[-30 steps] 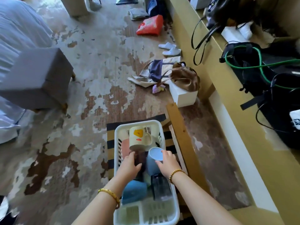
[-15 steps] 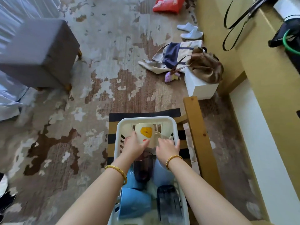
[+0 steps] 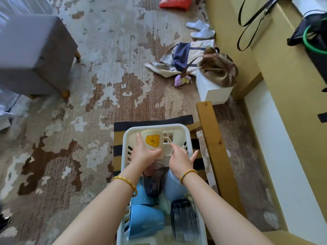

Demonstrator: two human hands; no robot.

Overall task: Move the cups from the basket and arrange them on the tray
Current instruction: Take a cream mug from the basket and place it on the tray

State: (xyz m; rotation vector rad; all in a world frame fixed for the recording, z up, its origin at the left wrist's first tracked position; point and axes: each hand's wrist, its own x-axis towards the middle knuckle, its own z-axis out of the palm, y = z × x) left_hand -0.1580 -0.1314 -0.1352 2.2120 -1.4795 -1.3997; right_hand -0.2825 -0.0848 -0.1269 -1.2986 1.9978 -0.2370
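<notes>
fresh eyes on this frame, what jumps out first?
The cream mug with a yellow blob face, upright at the far end of the white basket: the left hand grips its side and the right hand reaches in by the handle with fingers spread. Nearer the camera, blue cups and dark see-through tumblers crowd the basket. Beyond that, the blotchy brown and grey carpet dominates, with bags heaped at upper right.

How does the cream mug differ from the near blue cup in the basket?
The cream mug carries a yellow print; the blue cup is plain. The mug sits at the far end of the basket, the blue cup at the near end. The left hand grips the mug; nothing touches the blue cup. Both are still in the basket.
</notes>
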